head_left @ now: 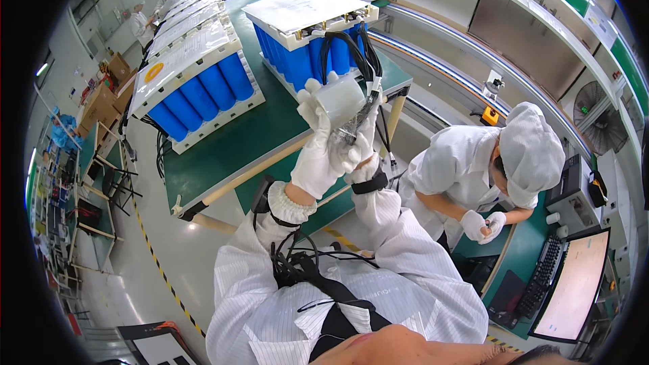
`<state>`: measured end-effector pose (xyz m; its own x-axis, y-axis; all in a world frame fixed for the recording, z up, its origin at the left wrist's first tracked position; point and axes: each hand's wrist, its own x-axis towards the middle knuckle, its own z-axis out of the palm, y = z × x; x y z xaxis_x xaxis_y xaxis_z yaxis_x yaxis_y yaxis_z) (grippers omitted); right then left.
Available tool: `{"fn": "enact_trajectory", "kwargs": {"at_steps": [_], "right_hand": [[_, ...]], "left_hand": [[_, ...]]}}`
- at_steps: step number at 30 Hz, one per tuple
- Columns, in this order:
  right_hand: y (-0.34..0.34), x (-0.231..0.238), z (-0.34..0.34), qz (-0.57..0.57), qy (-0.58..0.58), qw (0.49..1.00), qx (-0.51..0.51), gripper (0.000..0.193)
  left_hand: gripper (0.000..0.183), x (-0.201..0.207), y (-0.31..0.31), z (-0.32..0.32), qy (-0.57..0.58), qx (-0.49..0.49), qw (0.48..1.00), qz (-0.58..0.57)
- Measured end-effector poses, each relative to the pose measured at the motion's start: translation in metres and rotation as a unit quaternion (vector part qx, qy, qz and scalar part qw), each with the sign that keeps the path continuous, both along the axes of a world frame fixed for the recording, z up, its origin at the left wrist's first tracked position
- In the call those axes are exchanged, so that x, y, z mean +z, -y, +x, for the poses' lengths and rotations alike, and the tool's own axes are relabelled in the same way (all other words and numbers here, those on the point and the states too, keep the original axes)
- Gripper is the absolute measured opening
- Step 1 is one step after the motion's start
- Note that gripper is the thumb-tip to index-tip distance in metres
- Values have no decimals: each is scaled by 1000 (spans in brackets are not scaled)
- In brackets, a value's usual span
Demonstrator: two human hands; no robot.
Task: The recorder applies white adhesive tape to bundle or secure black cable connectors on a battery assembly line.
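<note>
My gloved left hand is wrapped round a roll of translucent film. Close against it, my gloved right hand grips the cable ends, which have clear film around them. Black cables run from these ends up to the nearer right battery pack, a block of blue cylinders between white end plates. Both hands are just in front of that pack, above the front edge of the green-topped table. My fingertips are partly hidden behind the roll and film.
More blue-and-white battery packs stand in a row on the table's left. At right, a co-worker in white bends over a bench with a keyboard and monitor. A conveyor rail runs behind.
</note>
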<state>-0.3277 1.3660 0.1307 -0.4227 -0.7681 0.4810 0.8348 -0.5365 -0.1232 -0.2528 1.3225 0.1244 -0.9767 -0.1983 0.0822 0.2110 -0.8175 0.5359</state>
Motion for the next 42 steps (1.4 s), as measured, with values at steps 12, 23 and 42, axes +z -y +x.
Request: {"fn": "enact_trajectory", "kwargs": {"at_steps": [12, 23, 42], "right_hand": [[-42, -50, -52, 238, -240, 876, -343, 50], [-77, 8, -15, 330, -200, 773, -503, 58], [-148, 21, 7, 259, -243, 873, -334, 63]], "left_hand": [[33, 27, -4, 9, 155, 56, 874, -457], [44, 39, -21, -15, 35, 242, 726, -643], [39, 33, 11, -16, -2, 39, 839, -543]]}}
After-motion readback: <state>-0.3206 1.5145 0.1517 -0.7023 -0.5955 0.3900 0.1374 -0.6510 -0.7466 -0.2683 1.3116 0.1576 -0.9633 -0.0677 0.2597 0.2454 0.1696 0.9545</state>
